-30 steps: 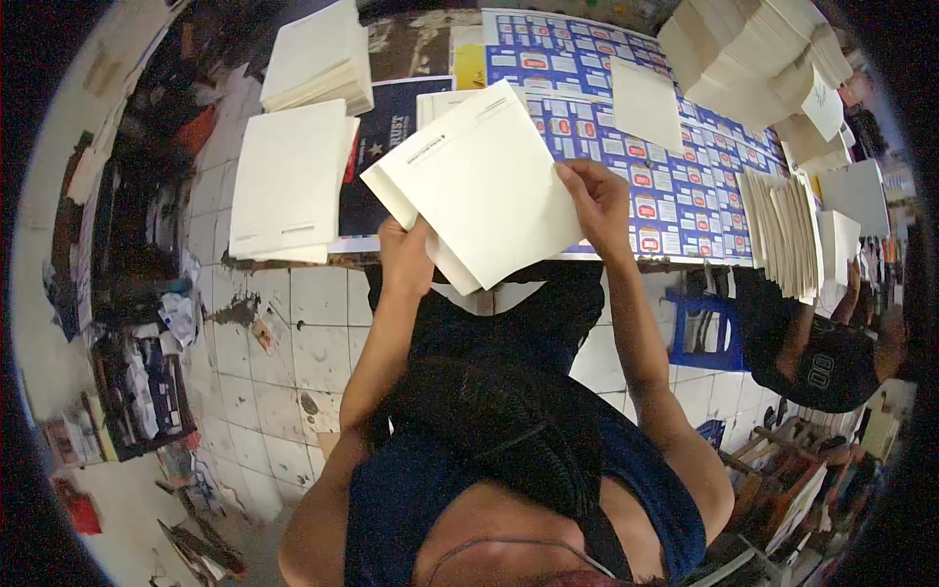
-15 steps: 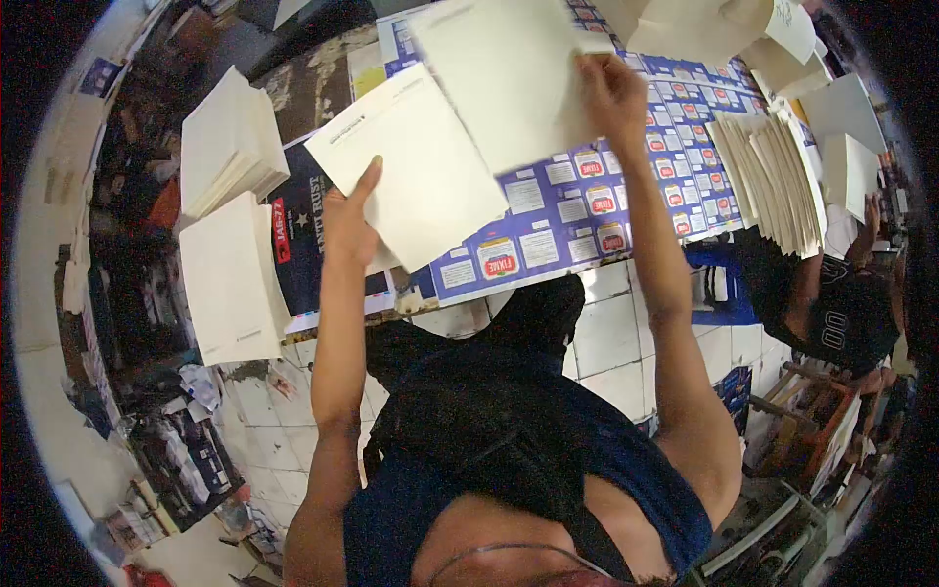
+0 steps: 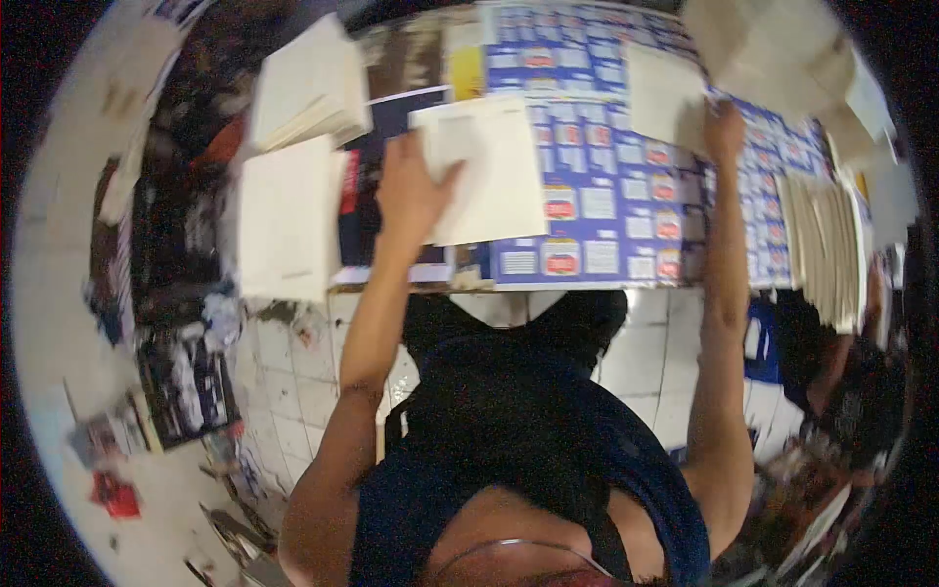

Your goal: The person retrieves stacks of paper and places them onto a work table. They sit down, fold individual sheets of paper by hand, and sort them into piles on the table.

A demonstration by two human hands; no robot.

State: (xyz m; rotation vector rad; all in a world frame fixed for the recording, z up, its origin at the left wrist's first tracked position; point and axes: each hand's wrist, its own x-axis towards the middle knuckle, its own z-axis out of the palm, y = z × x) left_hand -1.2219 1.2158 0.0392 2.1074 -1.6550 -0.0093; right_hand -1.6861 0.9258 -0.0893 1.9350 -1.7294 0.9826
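Note:
My left hand [image 3: 413,186] lies at the left edge of a cream sheet of paper [image 3: 494,176], thumb spread over the paper and fingers along its side. Whether more sheets lie beneath it I cannot tell. Farther right, my right hand [image 3: 724,129] pinches the right edge of another cream sheet [image 3: 665,96], held over the blue printed sheet [image 3: 597,210] covering the table. Motion blurs both hands somewhat.
Two piles of folded cream paper, a far one [image 3: 308,83] and a near one [image 3: 286,215], stand at the left. A fanned stack [image 3: 827,245] sits at the right end, with large cream sheets [image 3: 773,49] behind. A person in dark clothing [image 3: 846,382] is at the right.
My right hand has carried its sheet to the right, away from the left one. The left sheet now lies straighter, and my left hand's grip has loosened. The camera view has turned.

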